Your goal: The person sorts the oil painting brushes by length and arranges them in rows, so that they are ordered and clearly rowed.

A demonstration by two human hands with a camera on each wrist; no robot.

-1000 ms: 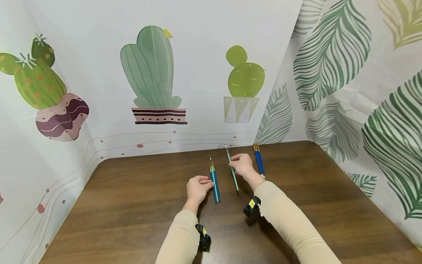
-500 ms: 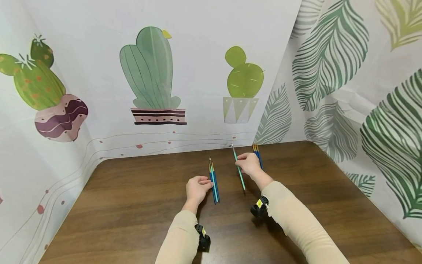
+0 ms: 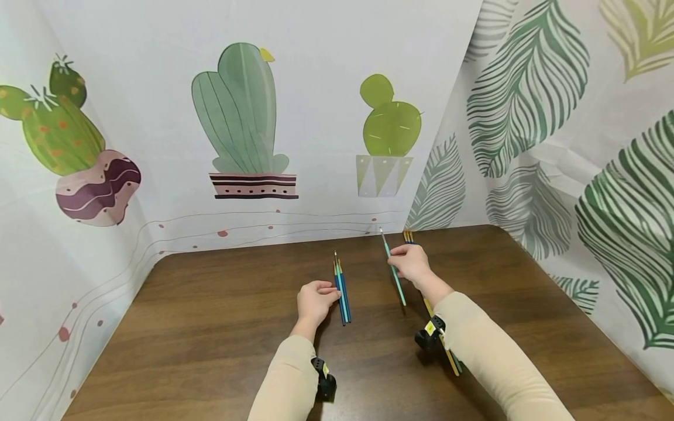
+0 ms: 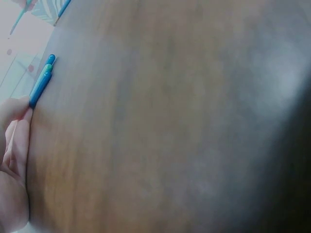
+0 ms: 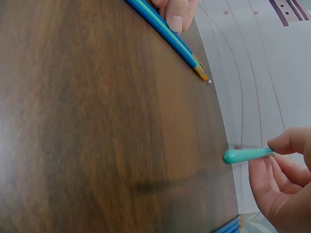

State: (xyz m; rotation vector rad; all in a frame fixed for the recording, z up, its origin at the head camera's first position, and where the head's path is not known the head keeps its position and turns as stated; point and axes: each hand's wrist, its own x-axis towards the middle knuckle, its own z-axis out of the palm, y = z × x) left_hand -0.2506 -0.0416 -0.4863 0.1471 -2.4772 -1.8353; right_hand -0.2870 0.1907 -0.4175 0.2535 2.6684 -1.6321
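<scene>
On my feeds the right hand [image 3: 413,266] pinches a teal paintbrush [image 3: 397,285] between thumb and fingers, raised above the brown table [image 3: 221,316], handle end toward the wearer. I've got the left hand [image 3: 314,303] with thumb and finger closed on a blue-and-teal brush bunch [image 3: 344,305] lying on the table. I also see blue paintbrushes [image 3: 408,237] behind the right hand, partly hidden, and yellow-and-green sticks [image 3: 453,363] under the right sleeve [image 3: 489,345].
</scene>
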